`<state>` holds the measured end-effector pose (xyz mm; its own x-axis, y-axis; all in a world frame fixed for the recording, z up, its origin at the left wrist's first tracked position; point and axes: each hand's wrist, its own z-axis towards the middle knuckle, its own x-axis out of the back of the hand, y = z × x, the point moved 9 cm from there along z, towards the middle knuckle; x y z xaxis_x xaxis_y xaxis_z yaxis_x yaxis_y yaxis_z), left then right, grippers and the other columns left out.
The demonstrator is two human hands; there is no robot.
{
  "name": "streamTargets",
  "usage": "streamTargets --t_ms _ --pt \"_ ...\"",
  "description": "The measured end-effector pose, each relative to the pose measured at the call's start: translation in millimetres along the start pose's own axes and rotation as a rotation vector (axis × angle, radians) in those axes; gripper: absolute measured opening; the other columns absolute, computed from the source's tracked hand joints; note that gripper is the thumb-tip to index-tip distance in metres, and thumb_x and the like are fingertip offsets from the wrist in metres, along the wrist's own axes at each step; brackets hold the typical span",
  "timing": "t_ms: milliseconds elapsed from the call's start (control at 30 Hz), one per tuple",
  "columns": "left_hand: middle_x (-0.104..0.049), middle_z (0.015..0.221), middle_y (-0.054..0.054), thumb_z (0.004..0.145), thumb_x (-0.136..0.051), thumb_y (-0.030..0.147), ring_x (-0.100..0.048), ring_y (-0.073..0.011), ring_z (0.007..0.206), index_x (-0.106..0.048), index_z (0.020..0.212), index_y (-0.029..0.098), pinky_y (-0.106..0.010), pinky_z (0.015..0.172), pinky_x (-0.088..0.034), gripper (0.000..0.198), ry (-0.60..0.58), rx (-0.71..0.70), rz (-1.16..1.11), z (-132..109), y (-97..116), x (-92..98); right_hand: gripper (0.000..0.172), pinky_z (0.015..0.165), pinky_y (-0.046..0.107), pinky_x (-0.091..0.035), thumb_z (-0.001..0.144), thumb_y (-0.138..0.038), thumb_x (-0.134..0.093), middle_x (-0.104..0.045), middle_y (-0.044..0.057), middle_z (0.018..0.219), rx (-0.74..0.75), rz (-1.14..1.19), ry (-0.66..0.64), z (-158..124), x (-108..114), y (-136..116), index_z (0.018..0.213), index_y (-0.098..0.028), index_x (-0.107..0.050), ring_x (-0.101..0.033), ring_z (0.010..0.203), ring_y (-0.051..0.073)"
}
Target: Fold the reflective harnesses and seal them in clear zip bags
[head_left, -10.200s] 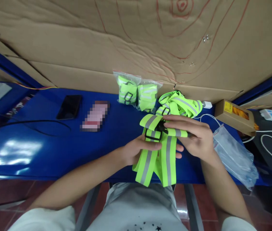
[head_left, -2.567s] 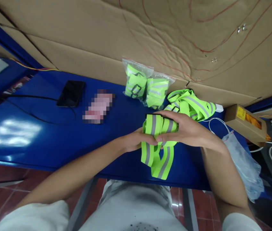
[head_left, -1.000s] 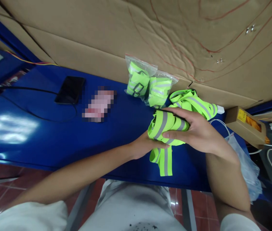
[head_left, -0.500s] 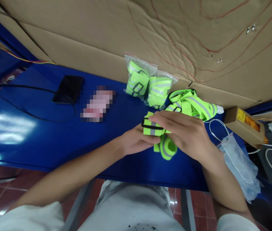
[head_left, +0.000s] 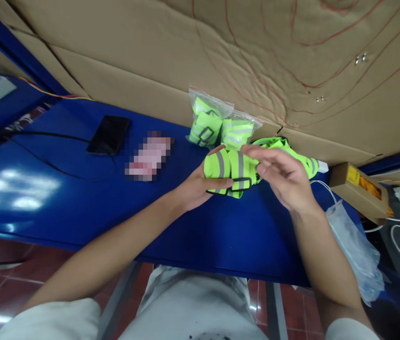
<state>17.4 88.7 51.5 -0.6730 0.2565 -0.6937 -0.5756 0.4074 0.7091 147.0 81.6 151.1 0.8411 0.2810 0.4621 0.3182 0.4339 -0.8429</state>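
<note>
A folded bundle of green straps (head_left: 222, 164) is gripped between the thumb and fingers of the left hand (head_left: 200, 186) above the blue table (head_left: 185, 236). At its right end the right hand (head_left: 285, 174) is held, fingers bent; whether they pinch it cannot be told. Behind, two bagged bundles (head_left: 205, 125) and loose straps (head_left: 299, 158) are set before the cardboard (head_left: 132, 56).

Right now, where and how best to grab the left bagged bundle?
Probably pinch the left bagged bundle by its loose upper flap, coming from above and left: the flap stands above the bulk, the second bag crowds the right, held straps sit in front.
</note>
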Motion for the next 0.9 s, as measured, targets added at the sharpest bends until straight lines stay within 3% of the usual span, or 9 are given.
streamTargets --t_ms 67,133,200,300,400,533,633,800,900 --pt "-0.077 0.117 -0.007 0.063 -0.093 0.012 -0.073 -0.0253 0.104 -0.070 0.126 0.020 -0.035 0.090 -0.058 0.068 -0.028 -0.026 0.061 1 1 -1.3 0.051 0.122 0.041 -0.042 0.095 -0.047 -0.070 -0.056 0.006 0.153 -0.084 0.043 0.138 0 6 15 0.141 -0.030 -0.056 -0.050 0.146 0.023" --pt "-0.078 0.108 -0.008 0.063 -0.094 0.015 -0.074 -0.0243 0.097 -0.074 0.116 0.016 -0.033 0.086 -0.058 0.057 -0.025 -0.046 0.110 1 0 0.8 0.073 0.119 0.040 -0.046 0.087 -0.051 -0.078 -0.054 0.008 0.154 -0.197 0.071 0.109 -1 -10 34 0.149 -0.029 -0.046 -0.051 0.144 0.024" --pt "-0.078 0.104 -0.007 0.060 -0.096 0.016 -0.073 -0.0230 0.094 -0.075 0.112 0.017 -0.032 0.084 -0.057 0.056 0.009 -0.072 0.141 2 -1 5.9 0.080 0.114 0.040 -0.051 0.087 -0.055 -0.076 -0.058 0.009 0.149 -0.294 0.130 0.072 -4 -30 52 0.154 -0.029 -0.039 -0.058 0.136 0.025" --pt "-0.078 0.106 -0.007 0.059 -0.097 0.019 -0.072 -0.0229 0.095 -0.074 0.113 0.018 -0.032 0.085 -0.056 0.058 0.049 -0.100 0.177 3 -2 11.6 0.077 0.107 0.039 -0.055 0.091 -0.057 -0.069 -0.062 0.009 0.142 -0.293 0.206 0.117 -7 -45 62 0.154 -0.029 -0.035 -0.065 0.124 0.024" --pt "-0.076 0.110 -0.006 0.061 -0.097 0.024 -0.071 -0.0225 0.099 -0.070 0.121 0.020 -0.031 0.086 -0.056 0.066 0.055 -0.140 0.253 3 2 9.7 0.064 0.105 0.036 -0.055 0.092 -0.055 -0.070 -0.062 0.009 0.142 -0.201 0.228 0.141 -8 -45 61 0.144 -0.028 -0.043 -0.065 0.122 0.022" --pt "-0.073 0.119 -0.007 0.061 -0.097 0.026 -0.067 -0.0245 0.111 -0.065 0.122 0.020 -0.033 0.095 -0.054 0.069 0.053 -0.224 0.422 -2 12 -0.6 0.056 0.115 0.037 -0.048 0.093 -0.048 -0.072 -0.056 0.007 0.149 -0.091 0.275 0.132 -9 -40 58 0.139 -0.028 -0.047 -0.058 0.135 0.022" --pt "-0.072 0.114 -0.005 0.058 -0.098 0.024 -0.067 -0.0242 0.108 -0.061 0.120 0.021 -0.033 0.092 -0.055 0.073 0.089 -0.260 0.462 -6 12 -2.9 0.054 0.120 0.040 -0.044 0.093 -0.049 -0.070 -0.052 0.009 0.154 -0.090 0.220 0.128 -11 -39 61 0.138 -0.027 -0.048 -0.051 0.143 0.024" --pt "-0.074 0.115 -0.007 0.056 -0.099 0.026 -0.070 -0.0258 0.105 -0.064 0.120 0.019 -0.037 0.091 -0.056 0.074 0.157 -0.107 0.322 -7 -10 11.0 0.059 0.123 0.046 -0.039 0.103 -0.049 -0.054 -0.044 0.011 0.161 -0.105 -0.112 0.114 -37 -29 48 0.154 -0.026 -0.037 -0.044 0.149 0.025" --pt "-0.075 0.123 -0.010 0.057 -0.099 0.025 -0.070 -0.0297 0.113 -0.068 0.122 0.018 -0.042 0.101 -0.054 0.073 0.196 -0.067 0.324 -10 -9 24.3 0.052 0.125 0.048 -0.035 0.102 -0.047 -0.058 -0.053 0.010 0.154 -0.104 -0.520 0.210 -84 9 34 0.149 -0.026 -0.051 -0.046 0.147 0.028"
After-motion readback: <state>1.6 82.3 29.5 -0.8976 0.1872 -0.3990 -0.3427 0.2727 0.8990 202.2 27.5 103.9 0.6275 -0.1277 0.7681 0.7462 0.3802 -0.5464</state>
